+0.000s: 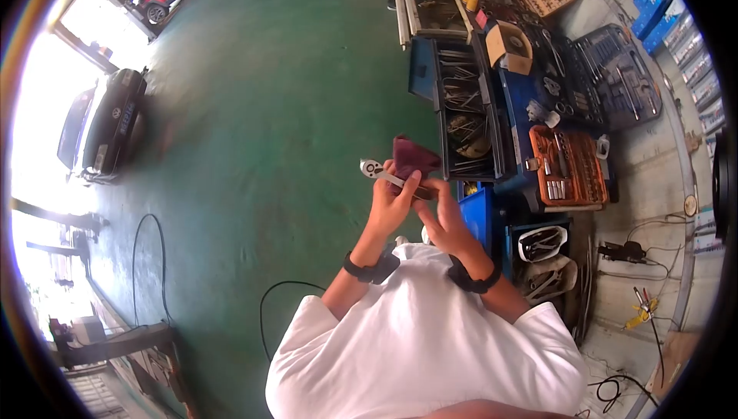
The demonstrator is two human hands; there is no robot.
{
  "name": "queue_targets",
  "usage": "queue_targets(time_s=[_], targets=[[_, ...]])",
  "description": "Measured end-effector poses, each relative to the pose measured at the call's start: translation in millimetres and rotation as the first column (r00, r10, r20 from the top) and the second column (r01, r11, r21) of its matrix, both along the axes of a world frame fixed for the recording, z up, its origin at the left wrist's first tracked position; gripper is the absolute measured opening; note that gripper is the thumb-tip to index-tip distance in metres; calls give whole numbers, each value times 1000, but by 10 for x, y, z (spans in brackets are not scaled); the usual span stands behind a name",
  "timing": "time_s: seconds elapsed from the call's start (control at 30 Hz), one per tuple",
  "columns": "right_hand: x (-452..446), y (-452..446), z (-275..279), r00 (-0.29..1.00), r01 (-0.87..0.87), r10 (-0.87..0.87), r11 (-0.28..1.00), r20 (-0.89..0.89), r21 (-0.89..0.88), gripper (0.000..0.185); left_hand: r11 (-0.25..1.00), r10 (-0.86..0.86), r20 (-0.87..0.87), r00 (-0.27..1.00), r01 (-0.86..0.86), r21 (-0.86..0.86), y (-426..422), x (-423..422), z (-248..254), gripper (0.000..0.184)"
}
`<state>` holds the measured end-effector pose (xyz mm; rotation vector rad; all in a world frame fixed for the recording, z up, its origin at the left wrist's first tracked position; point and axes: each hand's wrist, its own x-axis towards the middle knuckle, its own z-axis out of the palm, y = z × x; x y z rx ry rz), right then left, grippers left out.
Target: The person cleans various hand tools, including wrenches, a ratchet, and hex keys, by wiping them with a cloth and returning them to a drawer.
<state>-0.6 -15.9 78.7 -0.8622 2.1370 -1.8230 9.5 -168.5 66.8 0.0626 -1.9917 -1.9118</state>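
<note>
A silver ratchet wrench (373, 168) lies across my left hand (390, 202), its round head sticking out to the left past my fingers. The thumb presses down on its handle. A dark maroon cloth (413, 159) is bunched over the fingers, beyond the handle. My right hand (444, 215) meets the left one at the handle's end, fingers bent against the cloth's lower edge. Part of the handle is hidden by the cloth and fingers. Both hands are in front of my white shirt, above the green floor.
To the right stands an open tool drawer (465, 111) full of tools. Beyond it are an orange socket set (569, 167), a cardboard box (509, 46) and an open dark tool case (621, 73). A blue bin (477, 215) is close by my right hand. A black car (111, 123) stands far left.
</note>
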Motion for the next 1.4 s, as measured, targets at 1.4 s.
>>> queue_targets(time_s=[1.4], targets=[[136, -502, 350, 819, -129, 284, 938, -499, 322, 37, 544, -280, 11, 960, 150, 826, -466, 729, 155, 59]])
